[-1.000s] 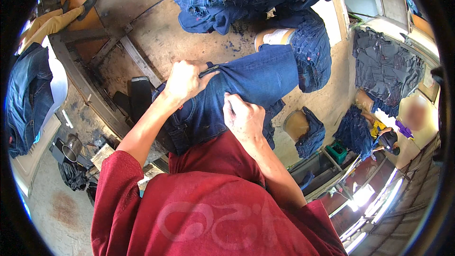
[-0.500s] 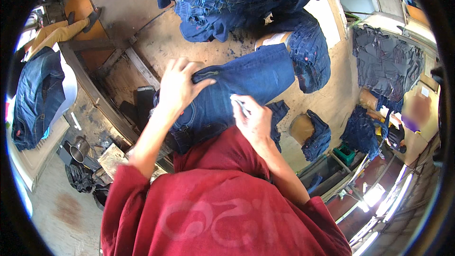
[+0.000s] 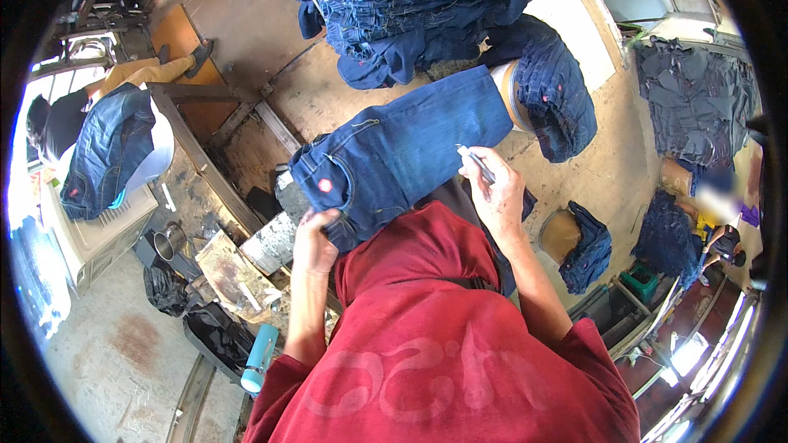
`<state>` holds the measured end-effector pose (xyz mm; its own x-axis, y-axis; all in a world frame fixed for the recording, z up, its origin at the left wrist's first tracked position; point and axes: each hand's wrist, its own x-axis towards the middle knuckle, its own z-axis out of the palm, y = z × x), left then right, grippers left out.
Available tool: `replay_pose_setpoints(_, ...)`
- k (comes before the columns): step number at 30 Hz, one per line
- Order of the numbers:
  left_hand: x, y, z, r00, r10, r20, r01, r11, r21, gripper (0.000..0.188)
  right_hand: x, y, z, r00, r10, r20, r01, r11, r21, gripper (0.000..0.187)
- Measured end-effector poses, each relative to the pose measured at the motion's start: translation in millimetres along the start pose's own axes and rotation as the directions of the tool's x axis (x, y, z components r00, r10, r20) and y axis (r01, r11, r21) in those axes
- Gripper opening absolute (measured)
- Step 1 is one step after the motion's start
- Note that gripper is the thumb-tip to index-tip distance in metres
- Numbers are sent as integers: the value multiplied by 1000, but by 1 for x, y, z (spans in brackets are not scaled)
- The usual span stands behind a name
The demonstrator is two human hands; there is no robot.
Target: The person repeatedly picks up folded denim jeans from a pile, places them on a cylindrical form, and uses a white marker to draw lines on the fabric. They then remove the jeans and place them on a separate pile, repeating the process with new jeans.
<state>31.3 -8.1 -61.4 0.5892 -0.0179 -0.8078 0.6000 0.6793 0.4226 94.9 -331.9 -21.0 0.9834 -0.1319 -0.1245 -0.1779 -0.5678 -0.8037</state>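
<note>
A pair of dark blue jeans [image 3: 410, 143] lies across in front of me, with a small red-and-white tag near the waist end. My left hand [image 3: 314, 242] pinches the waist edge at its near left corner. Just off the near edge of the leg, my right hand [image 3: 498, 197] grips a slim grey-and-white tool [image 3: 478, 162] with a thin pointed tip. Its exact kind is too small to make out. What bears the jeans is mostly hidden beneath them.
A tall pile of jeans [image 3: 427, 8] stands beyond, beside more denim draped over a rounded form [image 3: 554, 90]. Denim also hangs on a stand [image 3: 587, 250] at right. A blue bottle [image 3: 260, 357] and metal mug [image 3: 168, 242] are at left. Other people are at both sides.
My left hand has moved from the top of the jeans to the near waist corner, uncovering the tag. The right hand has lifted away from the fabric, rightward. The whole view has shifted.
</note>
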Motion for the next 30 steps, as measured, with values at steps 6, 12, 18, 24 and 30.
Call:
replay_pose_setpoints(6,14,13,19,952,-192,240,116,947,299,52,-10,-6,-15,993,13,118,-16,999,30,14)
replay_pose_setpoints(12,16,14,50,925,-366,101,374,924,-77,46,-25,-16,-16,994,50,100,-58,996,75,16)
replay_pose_setpoints(18,-4,26,52,953,-257,162,224,954,198,25,-42,-22,1,999,23,49,-29,993,111,13)
replay_pose_setpoints(24,-17,28,44,958,-255,129,241,963,118,24,-51,-26,11,995,65,75,-69,997,46,13)
replay_pose_setpoints(30,-22,33,46,940,-282,190,249,952,180,24,-48,-31,12,999,-40,30,39,999,27,12)
